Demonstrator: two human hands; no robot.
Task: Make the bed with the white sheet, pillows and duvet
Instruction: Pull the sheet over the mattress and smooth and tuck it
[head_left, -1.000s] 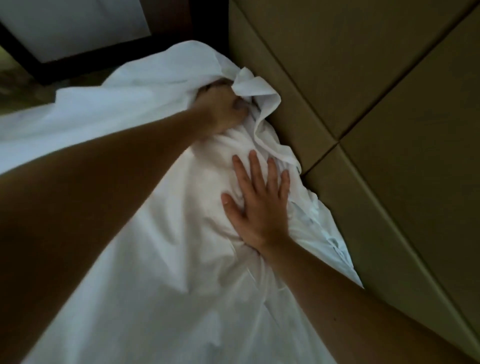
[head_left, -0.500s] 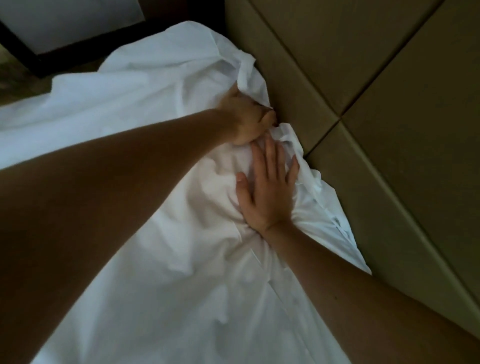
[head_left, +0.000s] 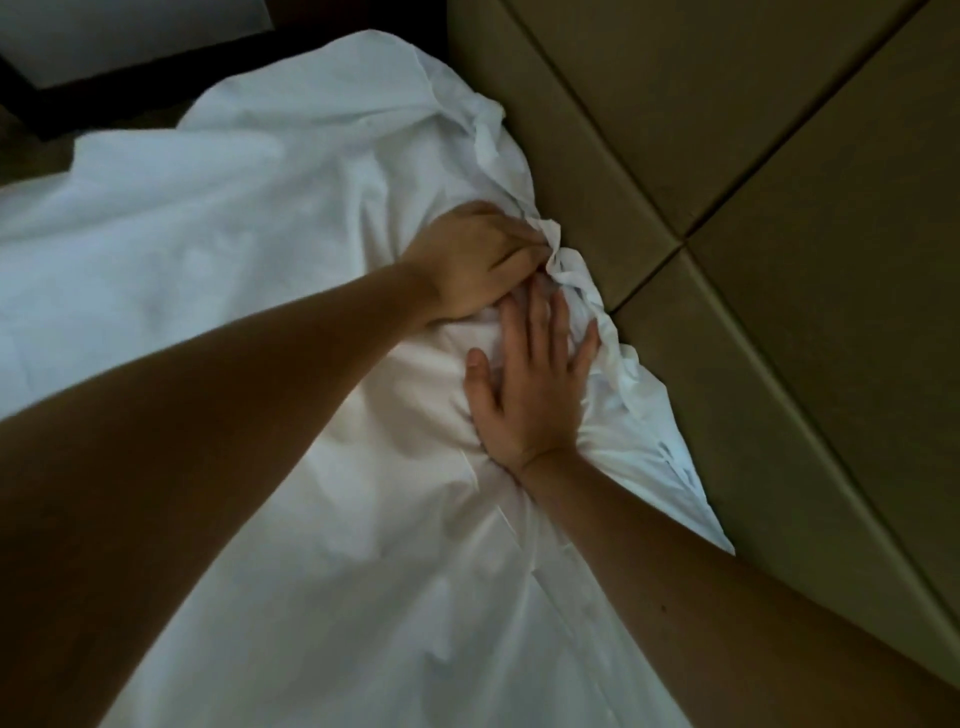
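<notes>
Left hand (head_left: 475, 262) curled round bunched white sheet (head_left: 260, 234) (against padded panel (head_left: 779, 260)); right hand (head_left: 524, 400) flat, spread, pressing sheet.

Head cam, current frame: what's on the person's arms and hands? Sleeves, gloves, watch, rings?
Nothing worn that shows. Both forearms are bare to the frame edge, with no sleeve or cuff in view. The left hand and right hand are ungloved, and no watch, bracelet or ring is visible. Parts of the left hand's fingers are hidden, so a ring there cannot be ruled out.
</notes>
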